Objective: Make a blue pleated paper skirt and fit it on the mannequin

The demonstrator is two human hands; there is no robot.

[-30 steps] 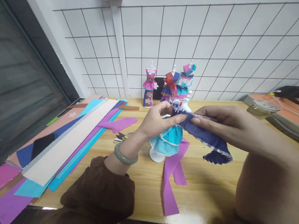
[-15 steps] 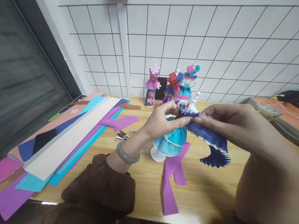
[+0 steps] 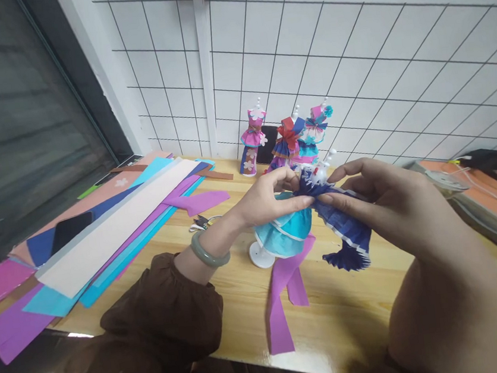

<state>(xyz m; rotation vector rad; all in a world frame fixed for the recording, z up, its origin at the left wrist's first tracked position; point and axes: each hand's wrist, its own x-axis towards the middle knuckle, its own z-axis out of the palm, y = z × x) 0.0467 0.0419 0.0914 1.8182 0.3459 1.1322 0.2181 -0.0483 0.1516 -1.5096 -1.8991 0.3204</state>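
Navy strip (image 3: 350,232): pleated, white-edged; it lies across the upper part of the form and slopes down to the right, its curled tail hanging free above the table (image 3: 228,326).
Left hand (image 3: 272,199): index finger curled, thumb extended; the digits pinch the strip at the front of the form, with a narrow gap towards the palm.
Right hand (image 3: 370,196): thumb pressed on the strip just beside the left thumb; index finger bent at the upper edge — grip narrow, other fingers partly hidden.
Form (image 3: 319,173): white, tilted, mostly behind the hands and strip.
Skirt (image 3: 287,236): turquoise, tiered, white-trimmed, below the left hand.
Base (image 3: 262,255): white, round, at the lower left of the skirt.
Purple strip (image 3: 280,308): on the table, folded, upper end reaching the skirt.
Bangle (image 3: 209,249): green, on the left wrist.
Paper stack (image 3: 118,228): long, multicoloured pieces at left — a phone (image 3: 72,232) rests on it.
Dressed figures (image 3: 252,132): three, behind the hands, near the wall.
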